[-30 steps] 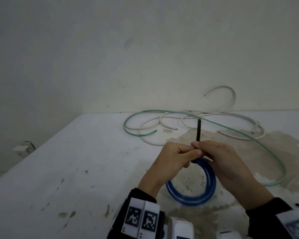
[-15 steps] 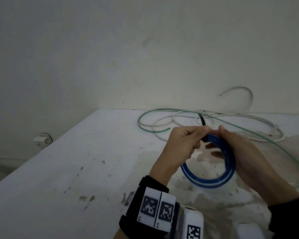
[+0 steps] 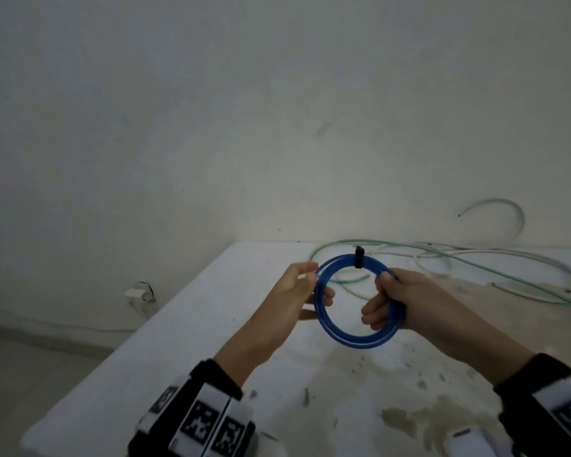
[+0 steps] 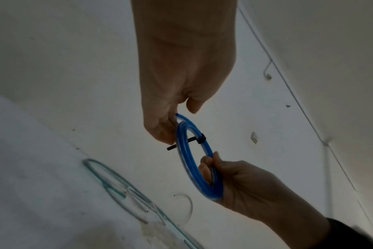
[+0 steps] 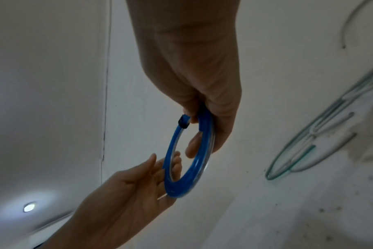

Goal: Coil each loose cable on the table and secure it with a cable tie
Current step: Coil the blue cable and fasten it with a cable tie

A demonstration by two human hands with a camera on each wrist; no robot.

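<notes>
A blue cable coil (image 3: 353, 341) stands upright in the air above the white table (image 3: 211, 324), facing me. A black cable tie (image 3: 359, 257) wraps its top, with a short stub sticking out. My left hand (image 3: 314, 285) holds the coil's left side between thumb and fingers, near the cable's loose end (image 4: 177, 115). My right hand (image 3: 381, 301) grips the right side with fingers curled through the ring. The wrist views show the same coil (image 5: 187, 176) and tie (image 4: 200, 139).
A loose green cable (image 3: 475, 265) and a white cable (image 3: 524, 268) lie tangled at the back right of the table. One white end (image 3: 508, 206) arches up against the wall. The table's left edge drops off close to my left arm.
The coil has risen from a tilted, low position to upright at chest height. Both hands left the tie and moved apart to the coil's sides. The tie's long tail is now a short stub.
</notes>
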